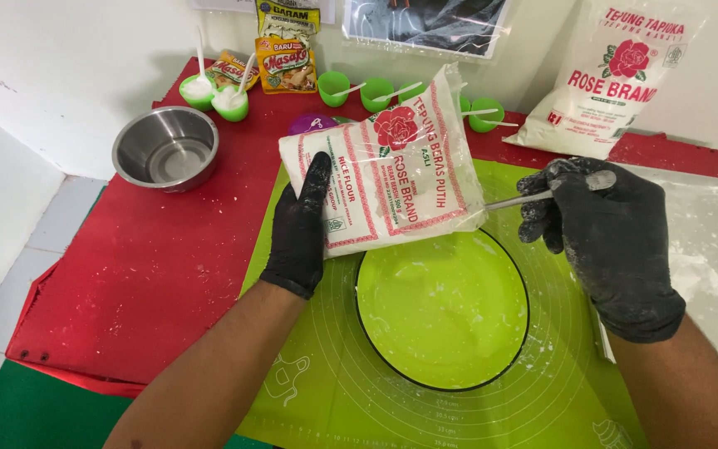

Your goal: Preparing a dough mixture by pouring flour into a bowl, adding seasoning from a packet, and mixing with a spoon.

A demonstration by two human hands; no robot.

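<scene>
The left hand (299, 237), in a black glove, grips a clear bag of white flour (384, 170) with red print, fingers wrapped up its left edge, holding it tilted over the green plate (442, 312). The right hand (604, 229), glove dusted white, pinches a thin spoon handle (517, 200) whose tip reaches into the bag's opening. The plate carries only white smears, so little flour seems to have gone in so far. It sits on a green mat (542, 391) over the red worktop (168, 266). A steel bowl (165, 148) stands empty at the back left. The spoon's bowl is hidden inside the bag, and the small green cups (376, 93) behind it are partly blocked.
</scene>
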